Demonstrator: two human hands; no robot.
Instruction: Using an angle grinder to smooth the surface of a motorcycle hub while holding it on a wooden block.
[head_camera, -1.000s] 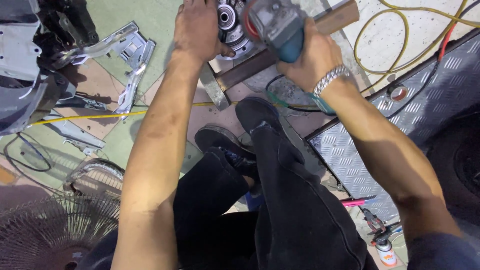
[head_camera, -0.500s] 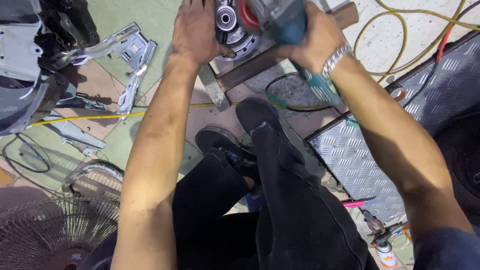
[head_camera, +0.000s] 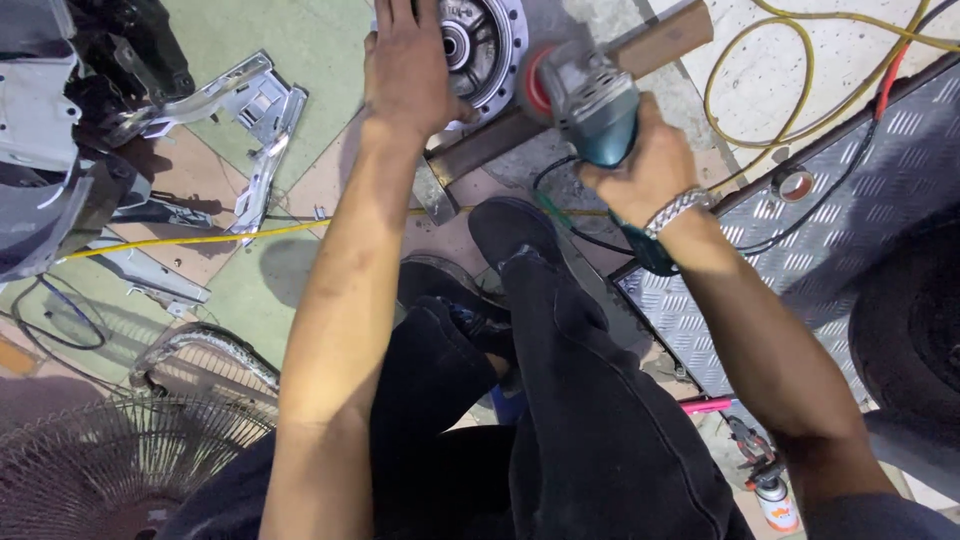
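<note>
Hands first: I have two at work, both around one round silver metal hub (head_camera: 487, 42) with a dark bore at its centre, which lies at the top of my view on a rusty brown steel bar (head_camera: 560, 100). My left hand (head_camera: 412, 72) lies flat and spread over the left side of the hub, palm down, fingers open across its rim rather than curled around it. My right hand (head_camera: 648, 165) is closed tight around the body of one teal angle grinder (head_camera: 592, 100), just right of the hub; its red disc guard (head_camera: 537, 82) sits right beside the hub's edge, though I cannot tell whether the disc touches the metal. One silver link bracelet (head_camera: 678, 210) circles my right wrist.

Below the hub, my two legs in black trousers (head_camera: 600, 420) stretch up toward it, with one black shoe (head_camera: 510, 235) just under the bar. Right of the hub, one yellow hose (head_camera: 740, 60) loops over the pale floor, and below it lies one silver checker-plate sheet (head_camera: 830, 220). Left of the hub rests one bent grey metal bracket (head_camera: 255, 105), and one thin yellow cord (head_camera: 200, 240) runs beneath it. Far below and left of the hub stands one round wire fan guard (head_camera: 120, 470). Far below and right sits one small spray can (head_camera: 778, 505).
</note>
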